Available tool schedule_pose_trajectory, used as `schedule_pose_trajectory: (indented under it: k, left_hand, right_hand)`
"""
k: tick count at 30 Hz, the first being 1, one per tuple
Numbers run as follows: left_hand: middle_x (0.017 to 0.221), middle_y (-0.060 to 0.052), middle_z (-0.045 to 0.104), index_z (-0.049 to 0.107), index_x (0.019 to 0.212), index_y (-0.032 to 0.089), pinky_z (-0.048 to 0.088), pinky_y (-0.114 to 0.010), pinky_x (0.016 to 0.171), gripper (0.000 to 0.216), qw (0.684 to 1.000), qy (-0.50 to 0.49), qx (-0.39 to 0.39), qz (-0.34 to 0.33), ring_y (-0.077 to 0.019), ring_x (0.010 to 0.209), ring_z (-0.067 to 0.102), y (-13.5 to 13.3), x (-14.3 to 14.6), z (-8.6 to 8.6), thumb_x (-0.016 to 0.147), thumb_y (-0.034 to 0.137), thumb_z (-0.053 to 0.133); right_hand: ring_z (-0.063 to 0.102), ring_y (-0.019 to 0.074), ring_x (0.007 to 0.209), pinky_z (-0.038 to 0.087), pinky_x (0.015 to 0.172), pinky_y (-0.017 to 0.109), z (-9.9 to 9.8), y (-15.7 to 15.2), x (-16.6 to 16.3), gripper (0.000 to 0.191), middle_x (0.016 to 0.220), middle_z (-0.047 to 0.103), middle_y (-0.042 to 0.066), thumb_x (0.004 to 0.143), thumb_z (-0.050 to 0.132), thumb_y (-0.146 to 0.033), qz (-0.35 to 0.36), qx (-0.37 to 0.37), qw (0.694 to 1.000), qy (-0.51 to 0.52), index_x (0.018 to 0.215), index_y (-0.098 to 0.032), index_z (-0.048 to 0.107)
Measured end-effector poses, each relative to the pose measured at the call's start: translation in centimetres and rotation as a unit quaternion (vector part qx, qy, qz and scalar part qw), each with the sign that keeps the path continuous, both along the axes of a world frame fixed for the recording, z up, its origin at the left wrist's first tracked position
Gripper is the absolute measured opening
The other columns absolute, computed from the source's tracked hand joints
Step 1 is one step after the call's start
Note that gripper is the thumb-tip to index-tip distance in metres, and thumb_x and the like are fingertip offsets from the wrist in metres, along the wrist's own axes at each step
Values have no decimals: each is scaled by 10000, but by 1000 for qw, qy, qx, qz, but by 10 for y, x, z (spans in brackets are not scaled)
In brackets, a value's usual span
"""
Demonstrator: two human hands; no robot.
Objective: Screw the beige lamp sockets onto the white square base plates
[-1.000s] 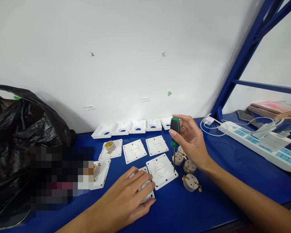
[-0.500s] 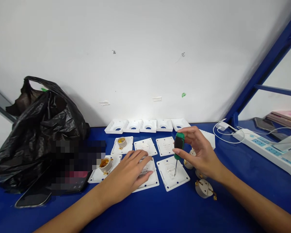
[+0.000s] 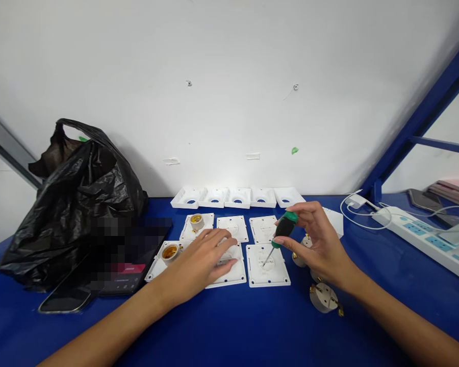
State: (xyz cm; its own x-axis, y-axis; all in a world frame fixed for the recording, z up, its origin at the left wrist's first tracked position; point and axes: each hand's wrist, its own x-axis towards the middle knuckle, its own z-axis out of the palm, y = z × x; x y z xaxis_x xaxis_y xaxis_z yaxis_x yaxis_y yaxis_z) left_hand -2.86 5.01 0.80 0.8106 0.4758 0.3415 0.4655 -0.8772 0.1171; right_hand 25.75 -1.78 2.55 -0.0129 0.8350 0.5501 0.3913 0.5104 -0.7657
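Note:
In my right hand (image 3: 315, 244) is a screwdriver with a green and black handle (image 3: 285, 228), tilted. Its tip meets the middle of a white square plate (image 3: 277, 278) at the front right. My left hand (image 3: 204, 257) lies with fingers apart over the neighbouring plate (image 3: 237, 275), partly hiding it. Two more bare plates, a left one (image 3: 233, 227) and a right one (image 3: 262, 229), lie behind. Farther left, a lamp socket (image 3: 170, 253) and a second lamp socket (image 3: 197, 221) stand on their plates. A loose lamp socket (image 3: 323, 297) lies below my right hand, with others partly hidden behind it.
White box covers with round holes (image 3: 237, 198) line the wall. On the left are a black plastic bag (image 3: 95, 199), a phone (image 3: 67, 299) and a partly blurred dark device (image 3: 120, 288). A power strip (image 3: 424, 234) and white cable (image 3: 363, 226) lie right, near a blue frame (image 3: 416, 112).
The front-right plate has turned squarer to me. The screwdriver leans over more, its handle toward the right, and its tip has moved left. The neighbouring plates have straightened. The view has shifted slightly.

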Motion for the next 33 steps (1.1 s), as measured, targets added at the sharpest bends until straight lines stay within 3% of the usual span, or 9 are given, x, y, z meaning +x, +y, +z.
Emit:
schedule_pose_trajectory:
  k: [2,4,7,13,15,19,25,29,33]
  left_hand:
    - [1226,-121,667,631,1255,196,515,-474,1008,282,998,11,53,35,-304,1123,652,10,-8,8,1133,373,448]
    - [1229,-154,667,634,1279,173,519,-502,976,343,987,32,93,130,-335,1111,657,22,-16,15,1127,382,408]
    - [1236,-197,677,658,1251,146,516,-529,956,393,963,86,92,237,-389,1150,655,42,-26,20,1095,399,402]
    - [1162,-137,735,689,1221,165,538,-474,910,372,965,100,34,239,-334,1041,719,55,-26,25,1091,351,395]
    - [1186,-134,723,666,1284,168,532,-486,927,416,972,56,30,226,-334,1049,709,44,-23,33,1116,418,380]
    - [1237,-73,701,640,1335,259,530,-429,974,387,994,-41,-61,86,-279,1113,682,-7,-9,47,1127,532,462]
    - [1103,-4,706,671,1173,274,509,-398,1040,155,978,13,-200,-56,-238,1074,675,-84,28,36,1034,320,724]
    - [1091,-25,700,695,1136,230,506,-440,1093,229,979,28,-186,-78,-260,1074,695,-87,41,20,968,337,809]
    - [1300,-102,668,659,1305,215,520,-508,1090,529,984,17,-160,-70,-331,1188,655,-68,39,16,938,572,791]
  right_hand:
    - [700,200,952,610,891,420,0,0,-1,446,1085,630,-5,881,848,-276,7,7,1000,4,1203,-357,550]
    - [701,201,945,615,893,424,1,-1,-1,432,1076,636,-6,887,841,-269,13,14,1000,6,1199,-355,554]
    - [702,206,949,619,929,444,2,-2,-3,421,1103,645,8,888,835,-263,17,25,1000,0,1201,-338,565]
    - [701,207,949,623,938,445,2,0,-4,426,1130,649,22,886,830,-273,4,37,999,1,1220,-324,570]
    - [696,206,936,620,922,442,3,2,-3,423,1090,648,13,887,828,-285,-8,37,999,9,1216,-324,566]
    - [695,201,930,607,917,440,3,7,2,405,1023,639,-4,901,809,-282,-37,41,998,32,1207,-325,548]
    - [676,219,971,604,873,429,-1,13,6,409,1033,630,8,896,807,-296,-61,51,996,41,1206,-320,542]
    - [680,226,977,601,864,427,-5,15,5,400,1056,646,22,906,796,-312,-63,44,997,28,1216,-312,545]
    - [686,230,984,595,885,436,-6,16,5,406,1072,657,29,904,795,-313,-66,43,997,20,1226,-306,549]
